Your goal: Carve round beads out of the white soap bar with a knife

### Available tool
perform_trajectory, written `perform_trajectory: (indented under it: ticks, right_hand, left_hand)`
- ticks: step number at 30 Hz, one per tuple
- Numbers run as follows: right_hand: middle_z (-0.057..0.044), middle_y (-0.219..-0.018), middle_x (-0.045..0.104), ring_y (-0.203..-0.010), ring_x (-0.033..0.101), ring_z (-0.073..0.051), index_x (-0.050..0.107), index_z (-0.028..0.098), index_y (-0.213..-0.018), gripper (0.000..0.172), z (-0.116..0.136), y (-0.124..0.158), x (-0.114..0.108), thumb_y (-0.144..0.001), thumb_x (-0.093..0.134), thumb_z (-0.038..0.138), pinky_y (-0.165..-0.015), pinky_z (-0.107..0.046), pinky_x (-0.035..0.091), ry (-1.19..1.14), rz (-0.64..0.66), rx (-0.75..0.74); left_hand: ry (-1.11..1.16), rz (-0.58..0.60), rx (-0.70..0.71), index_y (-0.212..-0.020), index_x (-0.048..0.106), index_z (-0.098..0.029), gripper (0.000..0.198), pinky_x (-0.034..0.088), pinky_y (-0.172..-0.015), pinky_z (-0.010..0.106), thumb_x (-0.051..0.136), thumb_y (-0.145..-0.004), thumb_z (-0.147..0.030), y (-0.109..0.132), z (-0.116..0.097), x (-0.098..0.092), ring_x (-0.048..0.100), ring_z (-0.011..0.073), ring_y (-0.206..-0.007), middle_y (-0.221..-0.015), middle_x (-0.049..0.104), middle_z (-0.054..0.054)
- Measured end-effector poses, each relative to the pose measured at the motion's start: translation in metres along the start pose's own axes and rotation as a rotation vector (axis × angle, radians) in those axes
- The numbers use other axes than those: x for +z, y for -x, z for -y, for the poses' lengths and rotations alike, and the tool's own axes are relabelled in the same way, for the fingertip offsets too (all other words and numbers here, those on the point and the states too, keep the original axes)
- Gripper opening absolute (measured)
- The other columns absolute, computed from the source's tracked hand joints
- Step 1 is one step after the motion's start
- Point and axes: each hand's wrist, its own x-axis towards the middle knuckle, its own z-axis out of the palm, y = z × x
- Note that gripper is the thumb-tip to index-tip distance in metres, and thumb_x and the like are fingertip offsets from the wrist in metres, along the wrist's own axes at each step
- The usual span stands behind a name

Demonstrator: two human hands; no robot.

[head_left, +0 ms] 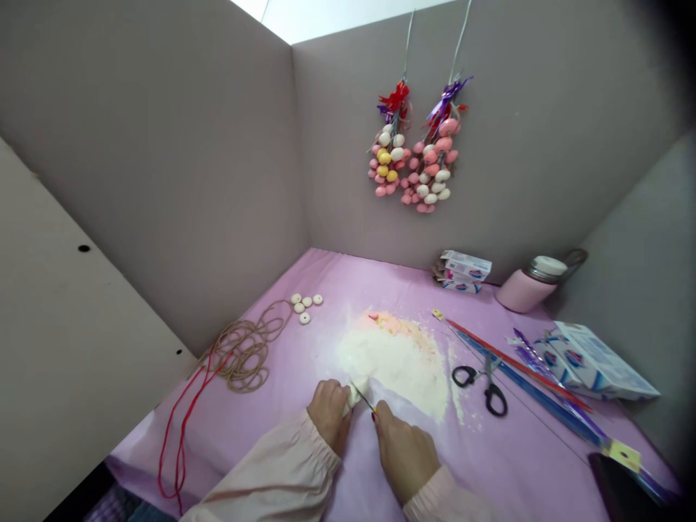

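Clearly, in the head view, the left hand (328, 416) had its fingers curled around a white block (357, 390), and the right hand (405, 449) gripped a knife (364, 398), its blade across the block. The block was at the near edge of pale shavings (391, 359); scissors (483, 384) lay to their right.

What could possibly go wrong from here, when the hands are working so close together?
The thin blade in the right hand reaches the white piece gripped by the left hand; a slip might cut the left hand. The white shavings lie loose just beyond the hands, so a sleeve could scatter them, perhaps onto the scissors nearby.
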Motion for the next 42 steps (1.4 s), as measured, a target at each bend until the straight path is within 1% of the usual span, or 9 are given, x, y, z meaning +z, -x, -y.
perform_trajectory:
  ticks: [5, 10, 14, 18, 20, 27, 31, 36, 42]
  right_hand:
    - [-0.002, -0.062, 0.06, -0.057, 0.058, -0.021, 0.042, 0.021, -0.091, 0.025, -0.001, -0.003, 0.005, -0.084, 0.019, 0.02, -0.043, -0.027, 0.031, -0.008, 0.043, -0.005]
    - [-0.003, -0.062, 0.061, -0.06, 0.058, -0.019, 0.041, 0.023, -0.092, 0.022, -0.002, -0.006, 0.006, -0.083, 0.022, 0.018, -0.045, -0.026, 0.03, -0.052, 0.068, -0.01]
    - [-0.003, -0.065, 0.061, -0.062, 0.058, -0.02, 0.04, 0.023, -0.092, 0.021, -0.002, -0.006, 0.001, -0.081, 0.025, 0.016, -0.046, -0.026, 0.03, -0.041, 0.095, -0.003]
    - [-0.004, -0.068, 0.062, -0.064, 0.058, -0.021, 0.044, 0.022, -0.089, 0.023, 0.001, -0.005, -0.009, -0.078, 0.027, 0.01, -0.048, -0.026, 0.032, 0.023, 0.17, 0.034]
    - [-0.004, -0.07, 0.062, -0.065, 0.058, -0.021, 0.045, 0.022, -0.088, 0.025, 0.001, -0.003, -0.01, -0.077, 0.027, 0.008, -0.048, -0.027, 0.033, 0.066, 0.181, 0.046]
    - [-0.003, -0.069, 0.061, -0.06, 0.058, -0.021, 0.044, 0.022, -0.087, 0.022, 0.0, 0.004, -0.009, -0.083, 0.022, 0.021, -0.045, -0.027, 0.033, 0.051, 0.114, 0.075]
    - [-0.002, -0.066, 0.061, -0.057, 0.058, -0.02, 0.043, 0.022, -0.086, 0.022, 0.001, 0.005, -0.008, -0.084, 0.021, 0.022, -0.043, -0.025, 0.031, 0.024, 0.038, 0.042]
    - [-0.001, -0.06, 0.06, -0.054, 0.058, -0.019, 0.043, 0.021, -0.085, 0.024, 0.004, 0.0, 0.002, -0.084, 0.019, 0.023, -0.041, -0.026, 0.031, 0.008, -0.042, 0.002]
    - [-0.001, -0.06, 0.06, -0.055, 0.058, -0.02, 0.041, 0.021, -0.089, 0.023, 0.002, -0.004, 0.007, -0.084, 0.019, 0.02, -0.042, -0.026, 0.033, -0.014, -0.01, -0.019]
  left_hand:
    - [-0.012, -0.015, -0.021, -0.088, 0.043, -0.015, 0.015, 0.038, -0.058, 0.028, 0.037, -0.074, -0.02, 0.001, 0.0, 0.003, 0.042, 0.0156, -0.071, -0.074, 0.045, 0.005]
    - [0.042, 0.079, -0.017, -0.092, 0.041, -0.013, 0.02, 0.04, -0.06, 0.029, 0.037, -0.074, -0.019, -0.001, -0.001, -0.003, 0.043, 0.0157, -0.072, -0.077, 0.044, 0.006]
    - [0.112, 0.104, -0.038, -0.089, 0.041, -0.015, 0.018, 0.039, -0.06, 0.029, 0.034, -0.074, -0.02, -0.003, 0.0, -0.006, 0.042, 0.0155, -0.071, -0.075, 0.041, 0.005]
    - [0.16, 0.064, -0.115, -0.085, 0.041, -0.015, 0.017, 0.038, -0.057, 0.028, 0.033, -0.073, -0.024, -0.004, 0.002, -0.006, 0.041, 0.0148, -0.066, -0.071, 0.039, 0.004]
    - [0.146, 0.038, -0.113, -0.084, 0.041, -0.015, 0.017, 0.038, -0.056, 0.028, 0.032, -0.073, -0.025, -0.004, 0.003, -0.006, 0.041, 0.0149, -0.066, -0.071, 0.04, 0.004]
    - [0.008, 0.023, -0.028, -0.085, 0.042, -0.014, 0.015, 0.039, -0.059, 0.029, 0.035, -0.073, -0.02, -0.002, 0.0, -0.004, 0.043, 0.0154, -0.068, -0.072, 0.043, 0.005]
    - [-0.016, 0.0, -0.036, -0.083, 0.042, -0.014, 0.012, 0.04, -0.059, 0.029, 0.035, -0.074, -0.018, 0.0, -0.001, 0.001, 0.043, 0.0151, -0.068, -0.073, 0.043, 0.006]
    - [-0.041, -0.036, -0.043, -0.082, 0.043, -0.014, 0.012, 0.04, -0.055, 0.028, 0.035, -0.074, -0.018, 0.002, -0.002, 0.006, 0.043, 0.0156, -0.068, -0.073, 0.044, 0.006]
    - [-0.04, -0.038, -0.054, -0.087, 0.043, -0.014, 0.017, 0.041, -0.056, 0.029, 0.033, -0.076, -0.022, 0.002, -0.004, 0.002, 0.043, 0.0159, -0.07, -0.073, 0.043, 0.006]
